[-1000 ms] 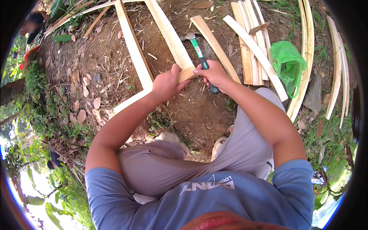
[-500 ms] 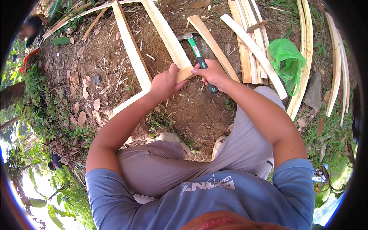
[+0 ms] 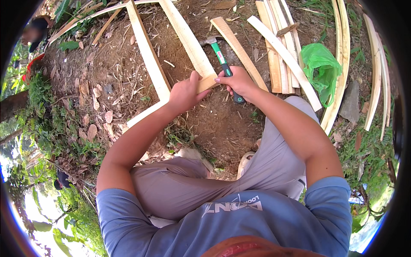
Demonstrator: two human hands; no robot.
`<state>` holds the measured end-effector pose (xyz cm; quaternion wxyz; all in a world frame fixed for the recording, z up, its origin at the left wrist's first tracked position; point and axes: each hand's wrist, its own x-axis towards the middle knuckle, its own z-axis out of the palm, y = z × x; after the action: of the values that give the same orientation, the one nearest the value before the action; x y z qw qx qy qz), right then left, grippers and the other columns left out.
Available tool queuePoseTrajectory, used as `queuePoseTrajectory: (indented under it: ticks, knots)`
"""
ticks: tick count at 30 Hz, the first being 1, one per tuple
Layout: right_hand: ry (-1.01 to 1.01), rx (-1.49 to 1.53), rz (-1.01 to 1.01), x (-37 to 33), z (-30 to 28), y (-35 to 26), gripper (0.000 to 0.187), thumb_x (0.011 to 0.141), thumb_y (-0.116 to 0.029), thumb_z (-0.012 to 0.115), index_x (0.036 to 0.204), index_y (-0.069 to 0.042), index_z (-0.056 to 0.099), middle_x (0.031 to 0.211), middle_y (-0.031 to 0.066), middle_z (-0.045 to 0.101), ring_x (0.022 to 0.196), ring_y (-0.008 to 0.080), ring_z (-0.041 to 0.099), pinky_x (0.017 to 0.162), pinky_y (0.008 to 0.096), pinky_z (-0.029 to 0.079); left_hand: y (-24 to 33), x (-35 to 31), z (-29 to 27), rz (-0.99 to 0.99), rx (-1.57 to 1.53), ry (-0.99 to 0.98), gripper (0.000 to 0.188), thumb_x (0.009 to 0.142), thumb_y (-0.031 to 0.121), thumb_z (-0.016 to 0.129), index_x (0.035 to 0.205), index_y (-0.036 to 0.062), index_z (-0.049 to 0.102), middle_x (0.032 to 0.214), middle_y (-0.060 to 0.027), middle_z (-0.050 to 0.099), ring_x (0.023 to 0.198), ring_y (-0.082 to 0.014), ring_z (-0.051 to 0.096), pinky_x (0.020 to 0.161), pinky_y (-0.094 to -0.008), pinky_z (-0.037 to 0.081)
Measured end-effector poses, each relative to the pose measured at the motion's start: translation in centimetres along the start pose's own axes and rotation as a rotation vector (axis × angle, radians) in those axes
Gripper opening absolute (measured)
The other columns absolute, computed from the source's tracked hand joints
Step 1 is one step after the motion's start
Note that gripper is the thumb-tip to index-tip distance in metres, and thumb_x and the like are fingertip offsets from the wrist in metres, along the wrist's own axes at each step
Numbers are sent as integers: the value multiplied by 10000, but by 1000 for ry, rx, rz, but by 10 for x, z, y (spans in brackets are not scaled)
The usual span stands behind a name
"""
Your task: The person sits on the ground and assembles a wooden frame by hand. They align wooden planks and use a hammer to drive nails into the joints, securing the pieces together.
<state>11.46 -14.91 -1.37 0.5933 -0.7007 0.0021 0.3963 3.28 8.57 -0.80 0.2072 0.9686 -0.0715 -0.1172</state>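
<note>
My left hand [image 3: 185,93] is closed round a short wooden crosspiece [image 3: 207,83] where it meets the near end of a long wooden board [image 3: 188,38]. In my right hand [image 3: 242,82] is a claw hammer [image 3: 221,58] with a green and black handle, its head pointing away from me. The right thumb touches the corner of the crosspiece, and whether a nail sits there is too small to tell. A second long board [image 3: 147,53] lies to the left, joined near my left wrist to a pale strip [image 3: 147,113] that runs partly behind my forearm.
A loose plank [image 3: 239,51] lies just right of the hammer. Farther right are several stacked strips [image 3: 278,55], a green plastic bag [image 3: 319,66], long curved-looking strips [image 3: 338,73] and a grey stone [image 3: 350,102]. Dry leaves [image 3: 92,132] and plants cover the left. Another person [image 3: 38,32] is at the far left.
</note>
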Motion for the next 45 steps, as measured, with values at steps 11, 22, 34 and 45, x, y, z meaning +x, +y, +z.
queuePoseTrajectory:
  ticks: [11,22,34,45]
  knots:
    - [11,-5,8,-1,0,-3,245,953,-183,858,1040,-29,688,684,14,639,518,100,587,482,279,466,1,1,0,6,12,-2,583,965,456,816,1252,58,501,877,-218,754,782,-449,759,681,-545,596]
    - [1,-15,23,2,-1,-1,272,954,-187,861,1054,-31,661,725,19,650,523,101,591,491,278,480,5,0,-3,-14,12,-37,584,973,445,806,1270,52,493,949,-232,760,819,-451,765,701,-546,601]
    - [10,-6,10,1,0,0,250,973,-213,853,1060,-59,677,665,-17,611,512,82,553,483,262,439,5,0,-3,10,28,-10,580,988,481,783,1249,50,496,898,-213,760,800,-438,769,684,-531,608]
    - [3,-11,14,1,-1,-2,267,947,-184,867,1033,-40,660,723,13,639,514,103,581,478,283,477,2,3,-3,10,34,-35,578,1001,486,768,1243,40,490,883,-222,755,790,-446,765,678,-535,606]
